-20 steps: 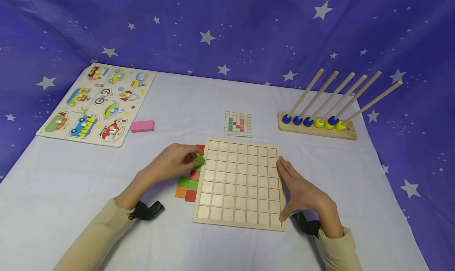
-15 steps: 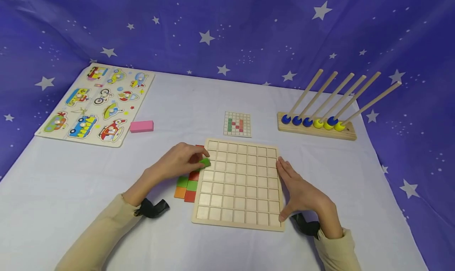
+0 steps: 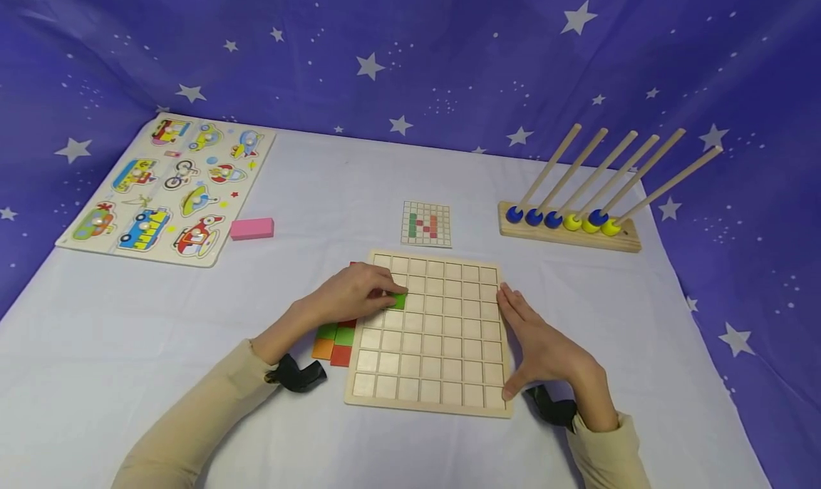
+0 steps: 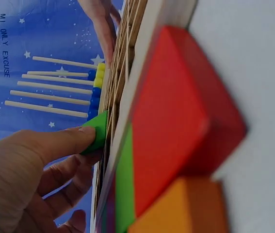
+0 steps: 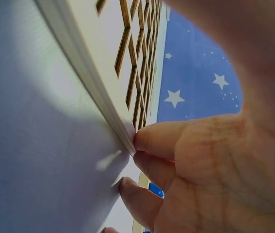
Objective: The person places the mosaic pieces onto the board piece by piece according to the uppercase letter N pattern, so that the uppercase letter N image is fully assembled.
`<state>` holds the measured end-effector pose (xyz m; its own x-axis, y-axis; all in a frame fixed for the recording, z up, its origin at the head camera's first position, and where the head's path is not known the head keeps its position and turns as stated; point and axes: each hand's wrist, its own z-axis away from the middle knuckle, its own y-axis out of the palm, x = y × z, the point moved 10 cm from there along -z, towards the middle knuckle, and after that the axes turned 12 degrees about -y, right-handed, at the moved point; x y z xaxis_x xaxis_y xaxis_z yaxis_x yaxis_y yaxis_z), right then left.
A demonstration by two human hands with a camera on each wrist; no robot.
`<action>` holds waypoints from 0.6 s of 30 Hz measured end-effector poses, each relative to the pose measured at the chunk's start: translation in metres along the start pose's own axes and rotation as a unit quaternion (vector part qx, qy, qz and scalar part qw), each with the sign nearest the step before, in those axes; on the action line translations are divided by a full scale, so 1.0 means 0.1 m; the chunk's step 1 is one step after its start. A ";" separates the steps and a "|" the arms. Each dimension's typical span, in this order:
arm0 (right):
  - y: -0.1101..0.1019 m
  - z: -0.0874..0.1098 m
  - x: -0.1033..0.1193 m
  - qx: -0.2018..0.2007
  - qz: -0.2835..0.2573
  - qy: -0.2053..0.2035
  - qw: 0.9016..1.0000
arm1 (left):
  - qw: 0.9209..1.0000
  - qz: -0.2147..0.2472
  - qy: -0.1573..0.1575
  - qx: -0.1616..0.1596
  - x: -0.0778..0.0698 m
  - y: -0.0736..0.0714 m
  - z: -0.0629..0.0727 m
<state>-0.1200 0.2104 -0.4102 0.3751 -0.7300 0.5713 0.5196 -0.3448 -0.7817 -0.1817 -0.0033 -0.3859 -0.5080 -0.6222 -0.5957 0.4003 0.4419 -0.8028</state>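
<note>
My left hand (image 3: 359, 289) pinches a green square tile (image 3: 399, 301) between thumb and fingers, over the upper left cells of the wooden grid board (image 3: 442, 346). In the left wrist view the green tile (image 4: 97, 132) stands tilted at the grid's edge, the thumb on its face. Along the board's left side lie red, green and orange tiles (image 3: 326, 331), partly hidden by the left hand and forearm. My right hand (image 3: 545, 346) rests at the board's right edge with fingers extended, its thumb at the lower right corner. In the right wrist view fingertips (image 5: 149, 138) touch the board's rim.
Behind the board lies a small pattern card (image 3: 426, 224) with coloured squares. A pegged bead stand (image 3: 571, 236) with blue and yellow beads is at back right. A vehicle puzzle board (image 3: 163, 189) and a pink block (image 3: 252, 229) lie at left, on a white cloth.
My left hand has moved right with the green tile, from the board's left edge to over its upper left cells. The right hand has stayed at the right edge.
</note>
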 end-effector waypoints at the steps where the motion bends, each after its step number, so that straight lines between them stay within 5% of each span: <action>1: 0.00 0.00 0.00 0.000 -0.001 0.000 1.000 | 1.000 -0.006 0.003 -0.002 -0.01 0.01 0.00; 11: 0.00 0.01 0.02 -0.007 -0.004 -0.002 1.000 | 0.990 -0.081 0.072 -0.094 -0.10 -0.03 0.07; 18: -0.01 0.01 0.02 -0.011 0.003 -0.001 1.000 | 0.987 -0.063 0.067 -0.133 -0.10 -0.07 0.07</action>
<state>-0.1188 0.2100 -0.4075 0.3805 -0.7304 0.5673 0.5011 -0.3527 -0.7903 -0.1738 -0.0047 -0.3742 -0.6442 -0.6001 -0.4742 0.1226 0.5310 -0.8385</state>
